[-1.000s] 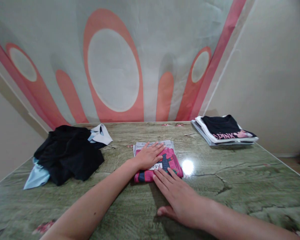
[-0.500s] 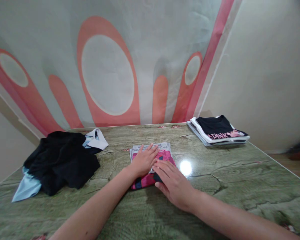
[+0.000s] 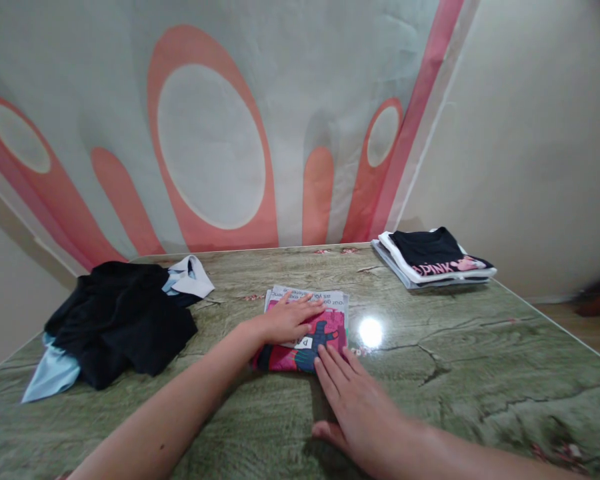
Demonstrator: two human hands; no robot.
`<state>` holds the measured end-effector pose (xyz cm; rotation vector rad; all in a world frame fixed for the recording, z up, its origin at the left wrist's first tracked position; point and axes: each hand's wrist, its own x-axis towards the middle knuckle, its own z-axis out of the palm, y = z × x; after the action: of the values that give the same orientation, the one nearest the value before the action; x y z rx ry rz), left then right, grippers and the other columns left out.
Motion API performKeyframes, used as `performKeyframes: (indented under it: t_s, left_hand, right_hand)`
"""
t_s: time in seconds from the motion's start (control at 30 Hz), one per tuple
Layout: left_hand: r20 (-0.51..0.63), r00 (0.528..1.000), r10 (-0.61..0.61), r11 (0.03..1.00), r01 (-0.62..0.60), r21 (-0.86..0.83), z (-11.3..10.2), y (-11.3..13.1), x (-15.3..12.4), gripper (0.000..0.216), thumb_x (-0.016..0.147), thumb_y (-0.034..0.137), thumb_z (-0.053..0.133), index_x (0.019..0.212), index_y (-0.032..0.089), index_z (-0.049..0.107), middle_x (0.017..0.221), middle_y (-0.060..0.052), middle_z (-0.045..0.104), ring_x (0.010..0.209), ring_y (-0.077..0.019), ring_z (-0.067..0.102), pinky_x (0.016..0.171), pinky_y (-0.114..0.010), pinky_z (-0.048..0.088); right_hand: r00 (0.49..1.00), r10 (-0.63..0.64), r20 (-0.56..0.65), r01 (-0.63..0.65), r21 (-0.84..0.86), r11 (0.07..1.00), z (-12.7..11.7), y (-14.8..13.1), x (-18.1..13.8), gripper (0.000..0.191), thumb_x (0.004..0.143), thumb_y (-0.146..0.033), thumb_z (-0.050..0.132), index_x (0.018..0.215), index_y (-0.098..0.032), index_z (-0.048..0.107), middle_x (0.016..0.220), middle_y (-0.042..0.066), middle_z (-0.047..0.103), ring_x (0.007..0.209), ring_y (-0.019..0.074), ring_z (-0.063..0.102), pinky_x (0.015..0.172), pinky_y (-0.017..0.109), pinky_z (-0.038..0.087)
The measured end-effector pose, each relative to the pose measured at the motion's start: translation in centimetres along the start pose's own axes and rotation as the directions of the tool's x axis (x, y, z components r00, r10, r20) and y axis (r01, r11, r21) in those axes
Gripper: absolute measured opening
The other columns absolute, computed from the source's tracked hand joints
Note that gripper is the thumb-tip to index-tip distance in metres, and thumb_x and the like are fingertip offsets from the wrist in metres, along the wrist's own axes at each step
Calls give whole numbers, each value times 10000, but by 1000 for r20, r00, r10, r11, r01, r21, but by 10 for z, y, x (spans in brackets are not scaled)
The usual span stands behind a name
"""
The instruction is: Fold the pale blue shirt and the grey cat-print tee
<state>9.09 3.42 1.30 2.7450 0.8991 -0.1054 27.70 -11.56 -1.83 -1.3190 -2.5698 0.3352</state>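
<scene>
A folded garment (image 3: 325,337), grey with a pink print and some lettering, lies on the table in front of me. My left hand (image 3: 291,319) rests flat on its upper part, fingers stretched out. At its lower right corner, my right hand (image 3: 353,403) touches the cloth with its fingertips, fingers extended and thumb apart. Part of the print is hidden under the hands.
To the left, a loose heap of black clothing (image 3: 125,320) lies with a light blue piece and a white collar (image 3: 199,280) showing. A stack of folded shirts (image 3: 430,257) sits at the back right of the marbled green table (image 3: 460,400). A patterned wall stands behind.
My right hand has moved down and toward me, away from my left hand, uncovering more of the print. My left hand stays on the garment, turned slightly to the right.
</scene>
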Motion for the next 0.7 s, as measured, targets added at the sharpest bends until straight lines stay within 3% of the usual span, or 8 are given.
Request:
performKeyframes:
  t_s: [0.07, 0.17, 0.23, 0.3, 0.43, 0.5, 0.6, 0.7]
  left_hand:
    - [1, 994, -111, 994, 111, -3, 3, 13, 2, 530, 971, 420, 380, 1487, 320, 311, 1575, -34, 281, 1457, -290, 211, 1148, -596, 118]
    - [-119, 935, -334, 942, 334, -23, 22, 40, 6, 707, 935, 583, 368, 1509, 181, 275, 1588, -158, 189, 1452, -401, 143, 1092, -697, 138]
    - [-169, 941, -292, 956, 293, -22, 29, 52, 8, 756, 925, 619, 353, 1520, 166, 240, 1598, -155, 136, 1461, -405, 76, 1092, -720, 58]
    - [-109, 989, -102, 994, 97, -44, 22, 57, 5, 714, 924, 570, 410, 1523, 226, 229, 1605, -91, 151, 1472, -360, 73, 1126, -677, 50]
    - [110, 967, 232, 962, -211, -175, -14, 62, -13, 641, 849, 339, 592, 1449, 365, 368, 1560, 30, 319, 1462, -294, 189, 1168, -573, 161]
    - [91, 984, 152, 976, -135, -168, -19, 71, -24, 564, 870, 295, 561, 1412, 376, 426, 1575, 24, 278, 1456, -309, 208, 1155, -603, 166]
    - [1, 994, -109, 981, 108, -164, -2, 90, -41, 670, 935, 502, 464, 1520, 257, 248, 1606, -108, 104, 1467, -341, 118, 1146, -626, 143]
    - [45, 998, -38, 982, 46, -184, 14, 95, -56, 855, 873, 675, 462, 1546, 272, 123, 1606, -109, 71, 1471, -349, 40, 1144, -643, 36]
  right_hand:
    - [998, -59, 11, 58, 26, 998, -11, -10, -1, 698, 872, -579, 539, 1356, -76, 535, 1440, 223, 453, 1329, 408, 410, 1128, 578, 234]
    - [990, -138, -15, 138, 151, 979, -42, -10, 1, 343, 970, -390, 437, 1066, -212, 713, 1077, 93, 727, 1007, 272, 651, 1007, 466, 392]
    - [992, -84, -92, 103, 220, 970, -63, 3, 5, 374, 993, -326, 383, 865, -242, 725, 830, 39, 742, 808, 208, 661, 851, 369, 456]
    - [976, 51, -212, 4, 250, 968, -76, 27, 9, 375, 987, -361, 403, 814, -238, 711, 795, 41, 727, 783, 208, 647, 779, 337, 455]
    - [874, 352, -335, -208, 396, 894, -67, 84, 16, 319, 963, -385, 432, 899, -246, 711, 821, 27, 731, 774, 213, 659, 722, 312, 468]
    - [849, 399, -345, -245, 412, 877, -54, 102, 19, 287, 951, -363, 447, 949, -246, 708, 867, 26, 737, 813, 220, 667, 769, 330, 485]
    - [855, 311, -414, -170, 341, 924, -39, 112, 24, 283, 936, -244, 432, 1062, -237, 686, 1068, 45, 715, 1012, 223, 639, 923, 368, 467]
    - [900, 100, -425, -20, 187, 982, -33, 108, 30, 452, 894, -83, 364, 1248, -221, 609, 1319, 54, 601, 1286, 204, 473, 1068, 403, 366]
